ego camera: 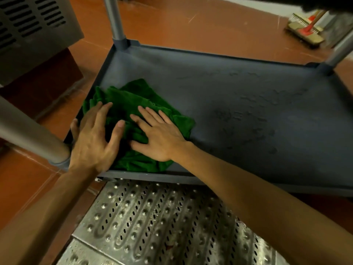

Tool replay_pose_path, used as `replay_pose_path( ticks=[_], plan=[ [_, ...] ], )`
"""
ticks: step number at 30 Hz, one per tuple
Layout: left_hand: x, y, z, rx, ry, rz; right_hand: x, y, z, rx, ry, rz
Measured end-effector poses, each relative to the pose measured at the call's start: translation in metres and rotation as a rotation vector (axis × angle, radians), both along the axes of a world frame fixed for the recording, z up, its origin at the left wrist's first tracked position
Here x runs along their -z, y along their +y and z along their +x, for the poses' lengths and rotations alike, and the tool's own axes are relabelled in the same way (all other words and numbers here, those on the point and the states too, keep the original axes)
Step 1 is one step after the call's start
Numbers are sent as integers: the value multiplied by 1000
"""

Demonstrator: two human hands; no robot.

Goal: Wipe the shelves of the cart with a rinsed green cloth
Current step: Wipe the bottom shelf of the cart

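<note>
At the left edge of the grey cart shelf [219,88], the left hand [91,138] lies flat on the green cloth [131,104], fingers spread and open, its outer fingers curling over the shelf's raised lip beside the metal corner post [28,134]. Just to its right, the right hand [160,134] also presses palm-down on the cloth with fingers splayed, gripping nothing; the thumbs of the two hands are nearly touching. The cloth is bunched in loose folds in the shelf's near-left corner, touching the left rim and the near rim.

To do this step well, I judge that both palms should keep even downward pressure, the cloth should be spread flatter so that more of it meets the surface, and the strokes should run along the shelf in overlapping passes, working into the corners by the posts where dirt would likely collect.

The shelf acts as a shallow tray with a low rim all round. It holds only the cloth and, farther right, scattered beads and streaks of water across the middle and right part, which suggests that area is damp. The far-right end is bare grey plastic.
</note>
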State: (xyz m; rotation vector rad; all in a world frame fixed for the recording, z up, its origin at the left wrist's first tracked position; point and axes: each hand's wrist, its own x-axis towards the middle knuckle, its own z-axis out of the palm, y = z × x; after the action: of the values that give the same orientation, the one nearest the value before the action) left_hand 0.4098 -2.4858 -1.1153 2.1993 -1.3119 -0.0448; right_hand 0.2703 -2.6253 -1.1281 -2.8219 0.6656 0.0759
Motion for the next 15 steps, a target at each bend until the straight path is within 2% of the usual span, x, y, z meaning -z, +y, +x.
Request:
replay_pose_path(
  ticks=[10, 15],
  plan=[
    [-2, 3, 0, -25, -78, 159, 2, -56, -97, 183, 54, -20],
    [-13, -15, -47, 54, -85, 39, 0, -58, -100, 206, 50, -27]
  ],
)
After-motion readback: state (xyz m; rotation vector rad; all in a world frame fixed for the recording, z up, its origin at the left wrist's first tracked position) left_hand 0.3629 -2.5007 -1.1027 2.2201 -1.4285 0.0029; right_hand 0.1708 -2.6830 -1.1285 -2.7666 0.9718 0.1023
